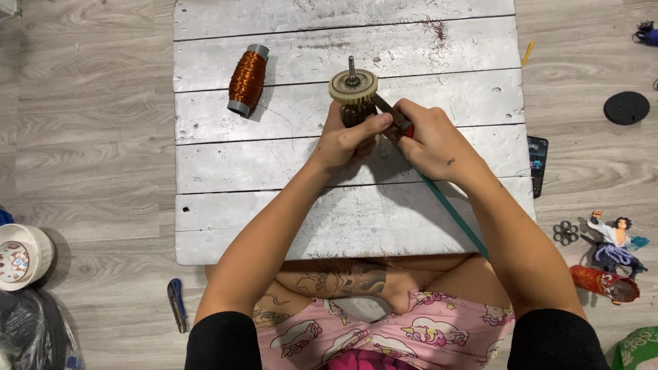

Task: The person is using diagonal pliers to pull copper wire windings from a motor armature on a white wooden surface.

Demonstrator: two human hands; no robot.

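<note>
My left hand point(347, 139) grips a small motor armature point(354, 91) upright over a white plank board point(274, 157). The armature has a cream toothed disc on top with a metal shaft sticking up. My right hand point(432, 140) holds a thin tool with a red handle point(396, 123), its dark tip pressed against the armature just under the disc. A green strip point(452, 209) runs from under my right hand back toward my lap.
A spool of copper wire point(247, 80) lies on the board's upper left. On the floor are a blue utility knife point(177, 303), a white bowl point(24, 255), a black phone point(537, 164), a black disc point(626, 107), a small figurine point(615, 241) and metal rings point(565, 233).
</note>
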